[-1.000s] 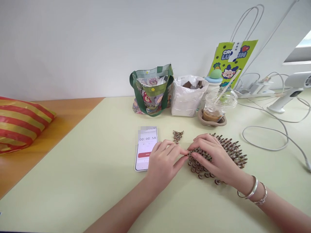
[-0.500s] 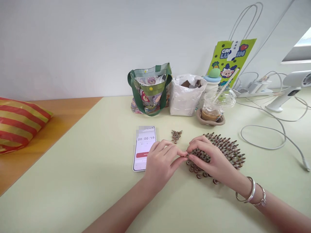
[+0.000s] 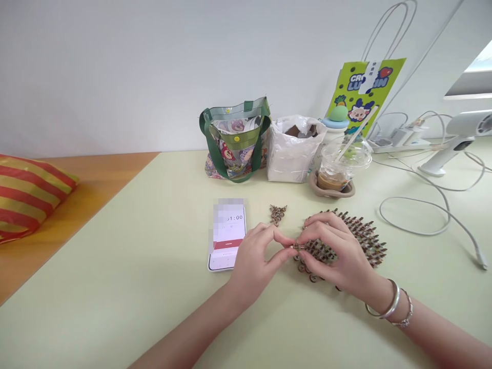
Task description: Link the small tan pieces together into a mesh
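Between the fingertips of both hands is a small bronze-coloured screw (image 3: 298, 247), lying roughly level just above the table. My left hand (image 3: 255, 261) pinches its left end with thumb and forefinger. At the other end, the thumb and fingers of my right hand (image 3: 336, 251) close on it, partly over a big cluster of similar screws (image 3: 365, 238). Many in that cluster stand point-up on round heads; those under my right hand are hidden. A smaller loose heap of screws (image 3: 277, 214) lies beyond my hands. Fine detail of the held piece is too small to read.
A phone (image 3: 227, 243) showing a timer lies beside my left hand. Along the back stand a green-handled bag (image 3: 236, 141), a white plastic bag (image 3: 292, 156) and a drink cup (image 3: 336, 171) in a holder. At right are a white cable (image 3: 418, 233) and a small fan (image 3: 442, 154).
My fingertips have parted slightly, so more of the held screw shows between them. The phone's timer has moved from 59 seconds to one minute. The view has shifted a little.
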{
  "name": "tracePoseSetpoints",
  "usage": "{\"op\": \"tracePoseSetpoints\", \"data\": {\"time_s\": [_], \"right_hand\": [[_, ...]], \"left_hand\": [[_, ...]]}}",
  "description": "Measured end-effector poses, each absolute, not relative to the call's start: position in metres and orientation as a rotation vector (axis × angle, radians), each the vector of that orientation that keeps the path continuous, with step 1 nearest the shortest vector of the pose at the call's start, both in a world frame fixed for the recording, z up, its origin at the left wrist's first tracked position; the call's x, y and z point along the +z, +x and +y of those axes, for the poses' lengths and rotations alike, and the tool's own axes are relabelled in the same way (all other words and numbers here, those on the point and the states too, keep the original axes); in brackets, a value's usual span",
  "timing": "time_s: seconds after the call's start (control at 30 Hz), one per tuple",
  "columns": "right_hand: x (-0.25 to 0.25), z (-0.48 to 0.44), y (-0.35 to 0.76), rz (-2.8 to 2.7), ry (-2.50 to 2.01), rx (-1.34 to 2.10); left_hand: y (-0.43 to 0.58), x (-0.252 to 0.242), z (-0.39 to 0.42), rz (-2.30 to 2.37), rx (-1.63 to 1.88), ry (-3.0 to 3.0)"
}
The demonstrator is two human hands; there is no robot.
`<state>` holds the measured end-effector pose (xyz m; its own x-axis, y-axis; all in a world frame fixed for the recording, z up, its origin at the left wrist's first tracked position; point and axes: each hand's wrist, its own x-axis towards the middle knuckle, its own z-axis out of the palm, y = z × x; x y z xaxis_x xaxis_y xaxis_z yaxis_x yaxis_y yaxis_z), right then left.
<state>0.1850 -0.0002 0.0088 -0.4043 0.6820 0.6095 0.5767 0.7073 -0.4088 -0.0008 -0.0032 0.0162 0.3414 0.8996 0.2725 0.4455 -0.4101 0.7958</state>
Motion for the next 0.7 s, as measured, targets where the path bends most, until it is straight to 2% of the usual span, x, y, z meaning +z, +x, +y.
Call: {"op": "tracePoseSetpoints", "data": {"time_s": [0.13,0.43,0.7], "right_hand": [[0.0098,0.0010,0.1882,-2.108,-0.991,0.093],[0.0120,0.0020,0.1860,-2.025,-1.081,0.307],[0.0082,0.0011,0.1847,-2.064,-1.063,0.325]], "left_hand": [[-0.0007,0.0177,-0.0026,1.190,0.963,1.965],[-0.0012,0.0154,-0.0013,1.271,1.043,1.928],[-0.0014,0.0178,-0.0018,1.248,0.957,1.981]]}}
